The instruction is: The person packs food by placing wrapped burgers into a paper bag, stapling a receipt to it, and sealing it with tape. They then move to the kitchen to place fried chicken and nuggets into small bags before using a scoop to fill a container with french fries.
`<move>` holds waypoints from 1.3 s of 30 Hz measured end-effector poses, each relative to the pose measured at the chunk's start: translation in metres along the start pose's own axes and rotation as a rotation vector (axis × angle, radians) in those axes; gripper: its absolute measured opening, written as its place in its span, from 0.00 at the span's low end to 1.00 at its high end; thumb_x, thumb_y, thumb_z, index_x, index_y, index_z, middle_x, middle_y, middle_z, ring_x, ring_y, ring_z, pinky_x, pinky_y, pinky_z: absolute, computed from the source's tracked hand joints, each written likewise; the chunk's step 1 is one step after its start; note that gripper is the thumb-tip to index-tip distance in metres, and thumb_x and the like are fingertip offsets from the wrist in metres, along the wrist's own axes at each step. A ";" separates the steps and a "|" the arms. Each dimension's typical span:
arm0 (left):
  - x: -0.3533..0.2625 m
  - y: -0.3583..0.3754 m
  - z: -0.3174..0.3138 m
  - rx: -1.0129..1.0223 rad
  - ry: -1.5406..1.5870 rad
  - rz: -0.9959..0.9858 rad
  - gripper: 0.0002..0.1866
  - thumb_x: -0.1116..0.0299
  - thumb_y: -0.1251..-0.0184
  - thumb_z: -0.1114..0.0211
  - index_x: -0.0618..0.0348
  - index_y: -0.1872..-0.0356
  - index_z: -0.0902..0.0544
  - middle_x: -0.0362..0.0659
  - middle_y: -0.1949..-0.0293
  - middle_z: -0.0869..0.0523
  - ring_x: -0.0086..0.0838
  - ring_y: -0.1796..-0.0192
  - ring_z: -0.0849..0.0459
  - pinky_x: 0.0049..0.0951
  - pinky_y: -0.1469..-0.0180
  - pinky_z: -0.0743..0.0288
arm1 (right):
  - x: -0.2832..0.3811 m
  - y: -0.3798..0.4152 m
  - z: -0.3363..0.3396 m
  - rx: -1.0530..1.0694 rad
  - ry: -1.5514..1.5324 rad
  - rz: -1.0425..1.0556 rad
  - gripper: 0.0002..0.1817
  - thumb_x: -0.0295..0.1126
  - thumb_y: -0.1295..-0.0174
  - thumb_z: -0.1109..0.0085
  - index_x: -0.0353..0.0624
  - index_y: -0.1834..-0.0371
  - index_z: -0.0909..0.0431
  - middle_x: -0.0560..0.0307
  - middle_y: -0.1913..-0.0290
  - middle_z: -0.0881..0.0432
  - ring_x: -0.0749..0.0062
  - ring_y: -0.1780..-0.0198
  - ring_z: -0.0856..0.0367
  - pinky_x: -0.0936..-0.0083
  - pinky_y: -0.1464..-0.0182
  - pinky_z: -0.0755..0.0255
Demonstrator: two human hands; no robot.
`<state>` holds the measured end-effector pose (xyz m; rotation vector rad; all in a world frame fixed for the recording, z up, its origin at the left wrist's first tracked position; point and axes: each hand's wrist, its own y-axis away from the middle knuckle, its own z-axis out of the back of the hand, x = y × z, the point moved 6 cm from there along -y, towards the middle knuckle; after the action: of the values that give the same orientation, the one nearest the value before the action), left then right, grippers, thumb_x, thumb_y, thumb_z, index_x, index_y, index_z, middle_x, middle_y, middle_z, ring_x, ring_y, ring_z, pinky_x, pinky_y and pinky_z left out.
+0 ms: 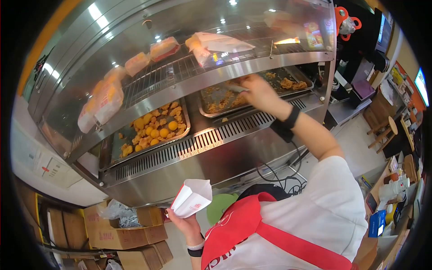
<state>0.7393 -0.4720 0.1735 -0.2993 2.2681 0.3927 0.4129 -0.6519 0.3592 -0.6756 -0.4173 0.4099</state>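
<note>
Steel rail [288, 60] just above my right hand [261, 93], greyish utensil [236, 87] gripped over the right tray [212, 96], open room nearer, my left hand [184, 223] clasping a white paper pouch [193, 198], cardboard boxes [137, 238] left

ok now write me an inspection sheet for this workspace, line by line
Surface: steel food display cabinet, slotted along its front ledge.
Job's things: left tray holds golden balls and fried pieces; right tray is partly bare, with scattered fried pieces.
Clutter: open cardboard box with plastic bags, on the floor side, below the cabinet's left end.
Left hand: holds a white paper pouch.
Right hand: inside the cabinet over the right tray, apparently holding a pale utensil, too blurred to name.
Cables: black cables loop loosely beside the cabinet.
Surroundings: wooden stool, right; co-workers: nothing seen.
</note>
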 end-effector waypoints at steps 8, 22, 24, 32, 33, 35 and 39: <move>0.008 -0.014 0.011 -0.010 -0.005 0.076 0.28 0.43 0.39 0.58 0.57 0.49 0.33 0.44 0.47 0.31 0.36 0.44 0.33 0.42 0.47 0.36 | -0.134 0.053 0.112 0.356 0.592 -0.613 0.15 0.37 0.68 0.35 0.43 0.76 0.23 0.52 0.72 0.21 0.58 0.65 0.22 0.69 0.65 0.29; 0.031 -0.031 -0.045 0.106 0.144 0.375 0.30 0.40 0.42 0.60 0.49 0.45 0.35 0.42 0.45 0.32 0.41 0.44 0.34 0.47 0.49 0.40 | -0.138 0.080 0.091 0.359 -0.596 -0.962 0.14 0.43 0.43 0.52 0.45 0.76 0.31 0.60 0.79 0.25 0.85 0.84 0.33 0.88 0.86 0.44; 0.033 -0.033 -0.052 0.081 0.187 0.397 0.30 0.40 0.42 0.61 0.48 0.45 0.36 0.42 0.45 0.32 0.41 0.44 0.35 0.48 0.48 0.42 | -0.105 0.069 0.073 0.470 -0.872 -0.873 0.15 0.43 0.41 0.54 0.46 0.80 0.36 0.59 0.80 0.26 0.86 0.87 0.36 0.91 0.88 0.46; 0.021 -0.033 -0.062 0.044 0.197 0.245 0.32 0.39 0.42 0.65 0.48 0.44 0.37 0.42 0.46 0.31 0.39 0.44 0.34 0.45 0.47 0.43 | -0.005 0.050 0.002 1.028 -1.248 -0.739 0.19 0.47 0.46 0.47 0.42 0.81 0.35 0.48 0.77 0.27 0.83 0.87 0.40 0.88 0.87 0.48; 0.017 -0.031 -0.059 0.018 0.210 0.223 0.32 0.39 0.42 0.65 0.48 0.44 0.37 0.42 0.46 0.31 0.39 0.44 0.34 0.45 0.47 0.43 | 0.003 0.049 -0.005 1.078 -1.258 -0.729 0.20 0.48 0.47 0.46 0.42 0.81 0.35 0.47 0.77 0.27 0.83 0.87 0.40 0.87 0.87 0.49; 0.010 -0.026 -0.056 0.026 0.237 0.186 0.32 0.39 0.42 0.65 0.49 0.44 0.37 0.42 0.46 0.31 0.39 0.45 0.33 0.44 0.47 0.42 | 0.019 0.044 -0.013 1.131 -1.282 -0.685 0.20 0.48 0.48 0.45 0.42 0.81 0.35 0.46 0.78 0.27 0.83 0.88 0.40 0.88 0.87 0.49; 0.000 -0.018 -0.047 -0.001 0.280 0.130 0.32 0.40 0.42 0.65 0.49 0.43 0.37 0.43 0.46 0.31 0.39 0.45 0.33 0.45 0.48 0.41 | 0.038 0.034 -0.025 1.219 -1.304 -0.630 0.22 0.50 0.50 0.44 0.42 0.82 0.35 0.49 0.78 0.27 0.83 0.88 0.41 0.87 0.87 0.50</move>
<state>0.7132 -0.5059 0.2003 -0.2185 2.5709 0.4417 0.4490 -0.6218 0.3276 1.0172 -1.3847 0.3660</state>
